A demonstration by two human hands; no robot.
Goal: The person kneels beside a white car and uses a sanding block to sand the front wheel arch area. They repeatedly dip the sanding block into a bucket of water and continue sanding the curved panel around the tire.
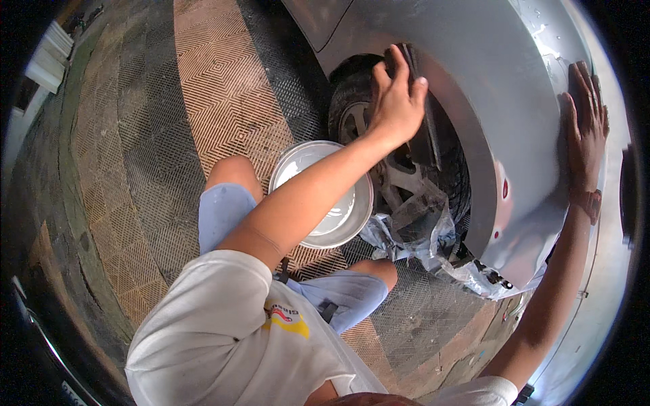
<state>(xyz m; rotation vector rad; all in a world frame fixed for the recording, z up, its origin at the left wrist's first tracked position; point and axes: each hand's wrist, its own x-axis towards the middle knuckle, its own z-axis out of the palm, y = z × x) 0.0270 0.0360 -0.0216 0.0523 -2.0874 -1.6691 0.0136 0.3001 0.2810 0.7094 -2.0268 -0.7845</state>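
Note:
My left hand (398, 111) is closed on a long, dark, narrow block (425, 139) at the wheel arch of a grey car. Its fingers hide part of the block, which slants down in front of the wheel (355, 115). Flat against the car's grey fender (504, 88), further right, lies my right hand (588, 128) with nothing in it. Dull reddish sanded-looking patches run along the arch edge, with small red spots lower down. Below my left forearm stands a round metal basin (365, 213) holding some liquid.
Crumpled clear plastic sheeting (433, 233) hangs around the lower wheel and the fender's end. Grey and tan ribbed floor tiles (230, 81) spread under the basin and my knees. A dark, shiny curved edge (51, 345) shows at the lower left.

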